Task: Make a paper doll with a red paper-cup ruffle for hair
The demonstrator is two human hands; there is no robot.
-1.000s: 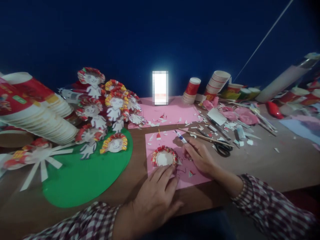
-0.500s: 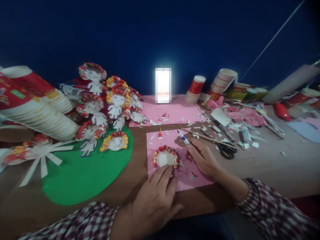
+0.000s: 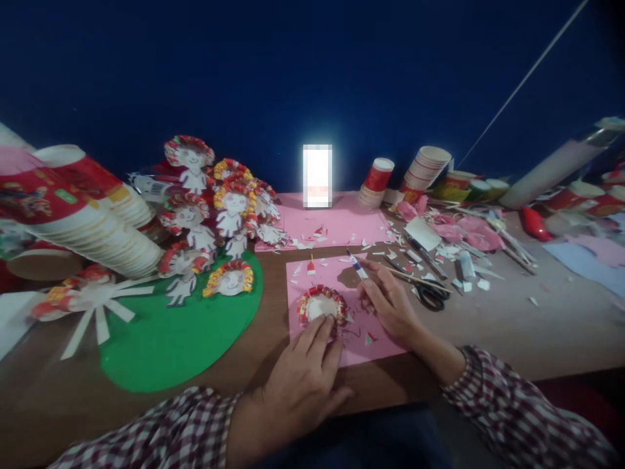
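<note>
Right hand (image 3: 389, 301): fingers pinched round pen (image 3: 358, 267), tip pointing away. Left hand (image 3: 303, 370): fingers extended, thumb apart, tips on near edge of curled-rim disc (image 3: 319, 306) atop pink sheet (image 3: 329, 271).

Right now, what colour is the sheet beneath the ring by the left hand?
Pink. The sheet shows best in the head view, the only one.

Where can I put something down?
The table between the right sleeve and the pale blue paper is mostly bare. So is the near part of the green sheet; paper dolls and cup stacks crowd its far edge. Scraps crowd the spot beyond the scissors.
</note>
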